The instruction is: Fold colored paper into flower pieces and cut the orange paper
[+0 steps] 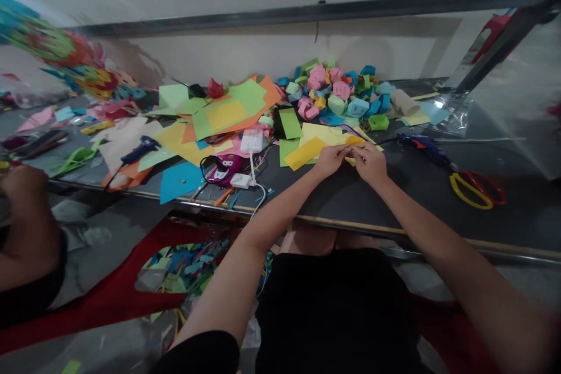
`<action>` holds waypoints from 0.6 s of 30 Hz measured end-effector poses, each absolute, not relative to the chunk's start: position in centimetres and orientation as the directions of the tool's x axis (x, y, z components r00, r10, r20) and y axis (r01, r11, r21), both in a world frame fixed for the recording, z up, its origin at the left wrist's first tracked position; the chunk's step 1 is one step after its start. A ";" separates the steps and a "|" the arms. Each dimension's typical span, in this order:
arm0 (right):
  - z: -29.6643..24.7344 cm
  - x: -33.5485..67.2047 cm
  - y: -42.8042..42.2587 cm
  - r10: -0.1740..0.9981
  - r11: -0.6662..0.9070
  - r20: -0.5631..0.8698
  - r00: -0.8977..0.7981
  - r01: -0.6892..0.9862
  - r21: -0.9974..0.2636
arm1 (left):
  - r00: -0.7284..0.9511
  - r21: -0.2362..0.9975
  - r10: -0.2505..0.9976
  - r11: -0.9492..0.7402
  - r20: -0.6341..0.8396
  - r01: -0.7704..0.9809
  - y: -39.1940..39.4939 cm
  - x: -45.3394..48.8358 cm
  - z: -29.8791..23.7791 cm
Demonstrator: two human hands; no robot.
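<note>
My left hand (329, 161) and my right hand (370, 163) meet above the table, fingertips pinched close together. Between them a small orange-yellow piece of paper (354, 139) shows, gripped from both sides; the fingers hide most of it. Beneath and beside my left hand lies a yellow paper strip (304, 153). Pale yellow sheets (316, 131) and a green sheet (287, 152) are spread under the hands. To the right of my right hand rest a blue glue gun (423, 146) and scissors with red and yellow handles (477, 190).
Behind my hands is a heap of folded paper pieces (342, 90) beside a cardboard roll (404, 102). Leftward lie stacked coloured sheets (236, 108), a purple power strip (225, 169) with cables, and another glue gun (141, 149). A co-worker's arm (28, 222) is at far left.
</note>
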State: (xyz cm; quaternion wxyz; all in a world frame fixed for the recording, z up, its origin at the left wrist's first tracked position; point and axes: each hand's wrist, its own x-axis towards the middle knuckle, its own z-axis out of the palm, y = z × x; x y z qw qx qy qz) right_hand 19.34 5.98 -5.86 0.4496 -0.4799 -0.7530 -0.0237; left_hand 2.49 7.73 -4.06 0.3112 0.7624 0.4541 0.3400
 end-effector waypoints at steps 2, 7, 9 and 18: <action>-6.0 19.1 5.8 0.686 0.504 0.720 -0.106 0.783 -0.365 | 0.355 0.783 0.909 -0.380 0.217 0.493 7.5 2.6 -3.8; -5.6 19.4 5.9 0.728 0.533 0.669 -0.150 0.737 -0.415 | 0.269 0.616 0.947 -0.317 0.173 0.721 6.1 2.8 -2.8; -5.3 19.6 6.0 0.748 0.542 0.641 -0.171 0.714 -0.442 | 0.277 0.578 0.951 -0.304 0.137 0.758 5.7 2.8 -2.3; -3.5 19.6 4.5 0.844 0.407 0.493 -0.212 0.851 -0.331 | 0.436 0.457 0.873 -0.487 0.221 0.744 6.4 1.7 -2.3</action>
